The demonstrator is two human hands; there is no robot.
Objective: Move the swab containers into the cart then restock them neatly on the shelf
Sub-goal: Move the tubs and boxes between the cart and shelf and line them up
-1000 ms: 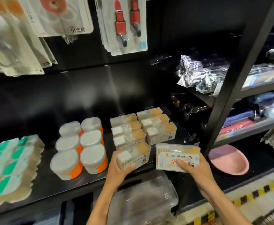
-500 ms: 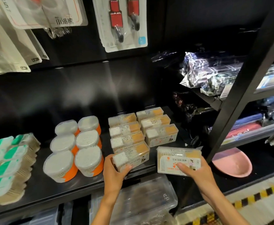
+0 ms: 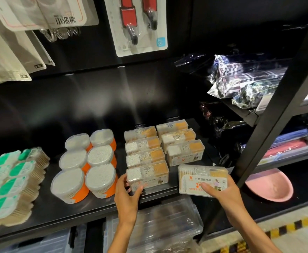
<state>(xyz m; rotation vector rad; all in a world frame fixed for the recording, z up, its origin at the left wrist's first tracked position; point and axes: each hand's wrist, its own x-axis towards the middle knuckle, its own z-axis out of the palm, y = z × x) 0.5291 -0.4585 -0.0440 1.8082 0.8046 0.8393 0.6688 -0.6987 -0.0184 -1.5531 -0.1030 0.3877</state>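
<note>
right hand [image 3: 220, 193] gripped tilted box [image 3: 203, 178], long axis sideways, just right of front gap on shelf [image 3: 62, 210]; left hand [image 3: 126, 196] clasped front-left box [image 3: 147, 177].

— Where does the head view look from?
— From above, close in, facing forward and down onto the black shelf [image 3: 62, 210].
— What lies nearest?
— Both forearms, entering at six o'clock.

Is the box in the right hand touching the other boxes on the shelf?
Apart. The head view shows the right hand holding its box with dark shelf visible between it and the neighbouring boxes.
</note>
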